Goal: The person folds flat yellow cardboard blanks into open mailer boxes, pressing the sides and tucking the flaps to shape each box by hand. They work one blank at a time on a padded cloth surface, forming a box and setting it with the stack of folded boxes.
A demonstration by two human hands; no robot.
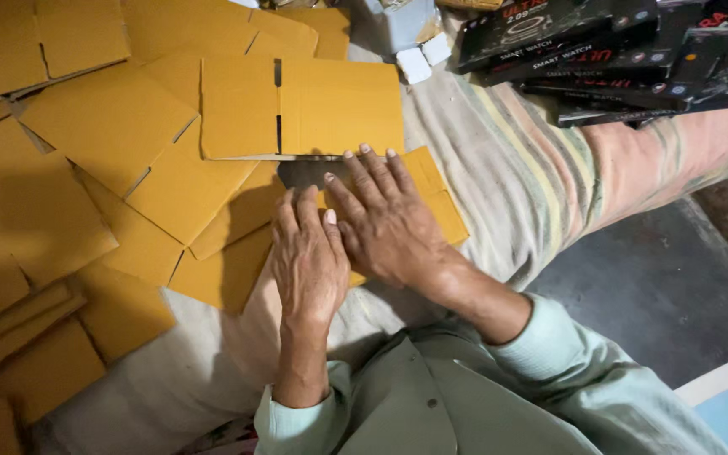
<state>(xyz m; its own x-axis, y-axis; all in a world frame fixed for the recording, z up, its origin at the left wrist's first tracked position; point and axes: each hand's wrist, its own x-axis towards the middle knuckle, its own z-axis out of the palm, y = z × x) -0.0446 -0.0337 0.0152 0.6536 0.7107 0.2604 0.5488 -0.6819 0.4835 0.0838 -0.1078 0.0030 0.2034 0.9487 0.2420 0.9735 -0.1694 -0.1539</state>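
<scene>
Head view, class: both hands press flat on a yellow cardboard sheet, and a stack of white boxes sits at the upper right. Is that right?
One detail is wrong: the stack of boxes at the upper right is black, not white. The head view shows it. The rest stands: the left hand and the right hand both press flat on a yellow cardboard sheet lying on striped cloth.
</scene>
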